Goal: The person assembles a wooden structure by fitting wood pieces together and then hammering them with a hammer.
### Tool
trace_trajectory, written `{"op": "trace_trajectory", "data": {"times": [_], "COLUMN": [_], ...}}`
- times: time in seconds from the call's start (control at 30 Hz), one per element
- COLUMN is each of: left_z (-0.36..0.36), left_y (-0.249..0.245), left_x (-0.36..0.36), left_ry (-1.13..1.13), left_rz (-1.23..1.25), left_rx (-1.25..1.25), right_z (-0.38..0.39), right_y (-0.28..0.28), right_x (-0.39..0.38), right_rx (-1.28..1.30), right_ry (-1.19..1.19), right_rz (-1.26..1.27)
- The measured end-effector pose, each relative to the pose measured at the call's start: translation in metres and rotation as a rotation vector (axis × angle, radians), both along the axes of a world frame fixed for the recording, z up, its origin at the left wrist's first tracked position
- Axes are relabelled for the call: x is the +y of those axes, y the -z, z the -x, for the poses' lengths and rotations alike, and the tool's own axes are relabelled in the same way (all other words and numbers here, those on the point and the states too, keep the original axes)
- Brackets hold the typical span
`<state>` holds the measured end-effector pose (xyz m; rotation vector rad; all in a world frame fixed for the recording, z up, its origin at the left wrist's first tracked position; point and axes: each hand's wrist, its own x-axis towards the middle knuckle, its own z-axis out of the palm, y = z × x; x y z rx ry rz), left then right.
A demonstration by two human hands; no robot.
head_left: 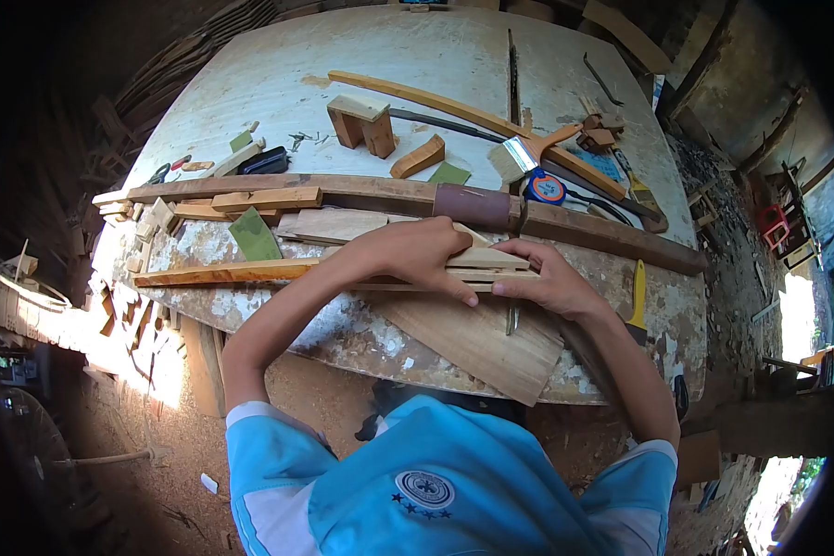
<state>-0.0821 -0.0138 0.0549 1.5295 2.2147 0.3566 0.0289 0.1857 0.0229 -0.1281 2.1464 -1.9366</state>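
Observation:
My left hand (417, 255) lies flat on a small stack of thin pale wood strips (491, 264), pressing them down with the fingers spread over the top. At the right end of the same strips my right hand (551, 283) pinches them between fingers and thumb. The strips rest over a wide flat board (477, 343) that overhangs the near edge of the worn white workbench (278, 74). A long orange-brown slat (222, 271) runs left from under my left forearm.
A long dark beam (343, 185) wrapped with a brown sandpaper band (473, 206) crosses the bench. Behind it lie a curved wooden piece (454, 111), a paintbrush (519, 156), a small wooden block frame (363, 123), green sandpaper (253, 236), a tape measure (547, 188) and scraps. A yellow-handled tool (638, 292) lies right.

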Motion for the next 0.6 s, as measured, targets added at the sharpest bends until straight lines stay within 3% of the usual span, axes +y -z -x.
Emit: {"op": "trace_trajectory", "data": {"times": [0.2, 0.6], "left_z": [0.017, 0.022], "left_y": [-0.006, 0.011], "left_x": [-0.022, -0.041], "left_ry": [-0.080, -0.102], "left_rz": [0.091, -0.157], "left_rx": [-0.201, -0.264], "right_z": [0.007, 0.015], "right_y": [0.005, -0.002], "right_x": [0.001, -0.001], "right_rx": [-0.062, -0.065], "right_ry": [0.033, 0.014], "right_rz": [0.019, -0.013]}}
